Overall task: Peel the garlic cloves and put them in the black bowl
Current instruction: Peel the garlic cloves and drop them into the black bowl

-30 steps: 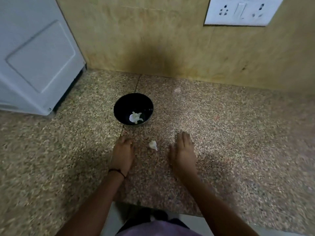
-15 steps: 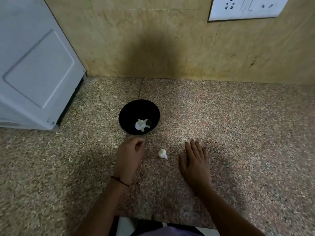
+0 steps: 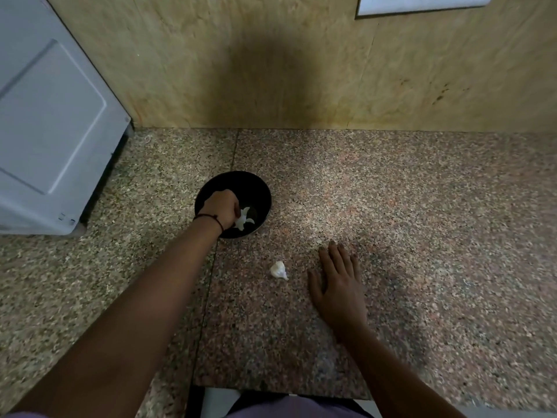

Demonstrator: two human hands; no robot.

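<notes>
A black bowl [image 3: 259, 188] stands on the speckled granite counter [image 3: 391, 206] near the wall. White garlic [image 3: 244, 219] lies inside it. My left hand [image 3: 221, 210] reaches down into the bowl, its fingers curled around the left side of that garlic; the fingertips are hidden. A single white garlic clove [image 3: 278, 270] lies on the counter in front of the bowl, between my two hands. My right hand [image 3: 339, 282] rests flat on the counter to the right of the clove, fingers straight, holding nothing.
A white appliance [image 3: 51, 125] stands at the back left, close to the bowl. The tiled wall [image 3: 301, 70] runs behind the counter, with a white switch plate [image 3: 422, 3] at its top right. The counter's front edge [image 3: 280, 395] is near my body.
My left hand has moved forward from the counter into the bowl and curled onto the garlic there. The right hand has stayed flat beside the loose clove.
</notes>
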